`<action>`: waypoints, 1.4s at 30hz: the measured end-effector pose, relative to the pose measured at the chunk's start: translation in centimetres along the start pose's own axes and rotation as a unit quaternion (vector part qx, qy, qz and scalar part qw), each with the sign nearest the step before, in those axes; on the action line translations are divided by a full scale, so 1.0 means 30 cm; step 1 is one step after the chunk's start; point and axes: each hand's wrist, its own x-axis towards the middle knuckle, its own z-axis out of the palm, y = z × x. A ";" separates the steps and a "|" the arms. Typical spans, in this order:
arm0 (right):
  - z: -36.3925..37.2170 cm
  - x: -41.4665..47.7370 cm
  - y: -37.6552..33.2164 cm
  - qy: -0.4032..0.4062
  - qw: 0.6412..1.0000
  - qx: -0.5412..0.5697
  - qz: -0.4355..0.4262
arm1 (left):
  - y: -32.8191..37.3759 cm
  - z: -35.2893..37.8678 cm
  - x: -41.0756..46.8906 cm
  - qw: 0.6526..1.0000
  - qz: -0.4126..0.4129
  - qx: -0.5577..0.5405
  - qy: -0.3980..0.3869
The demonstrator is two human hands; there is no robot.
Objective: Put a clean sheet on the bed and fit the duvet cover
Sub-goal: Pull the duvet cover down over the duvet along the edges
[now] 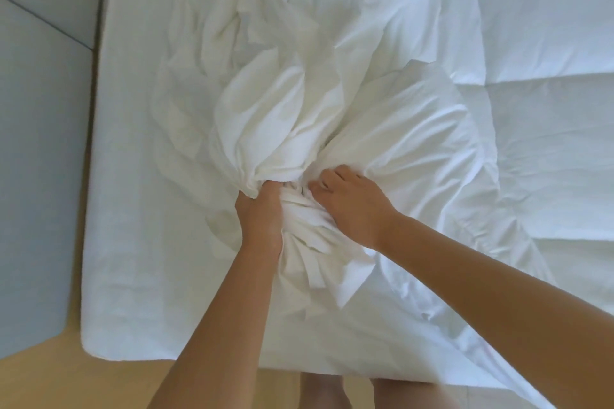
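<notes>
The main risk is that the gathered neck of the crumpled white fabric duvet cover (282, 103) slips out of one grip. Both hands hold the same bunch close together, so a hard tug from either could strip folds from the other and let the opening collapse. A second risk is twisting. The pleats fan out unevenly below the knuckles, and pulling them further could drag the cover askew over the quilted white duvet (548, 43), which lies beyond and to the right of the right hand's fingertips. A loose edge hangs near the pale wooden floor (50, 382) and could trail onto it.

The left hand (260, 212) has its fingers (265, 188) curled tight, clamped on the bunched cloth, with the puffed bulk of the cover rising just beyond them. The right hand (352, 206) sits just beside it, fingers (319, 184) bent with the tips dug into the same folds. Between the two hands runs the pinched neck. With everything white, I cannot tell whether a duvet corner is inside that bundle.
</notes>
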 end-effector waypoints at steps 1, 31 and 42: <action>0.002 -0.004 0.011 -0.020 1.000 -0.014 -0.016 | 0.003 0.000 0.008 1.000 -0.008 0.013 0.004; -0.047 0.020 -0.157 0.068 0.793 0.522 0.307 | 0.062 -0.062 0.044 0.918 -0.046 0.108 -0.378; -0.029 0.065 -0.215 0.177 0.629 0.615 0.441 | 0.109 -0.077 0.147 0.843 -0.048 0.207 -0.494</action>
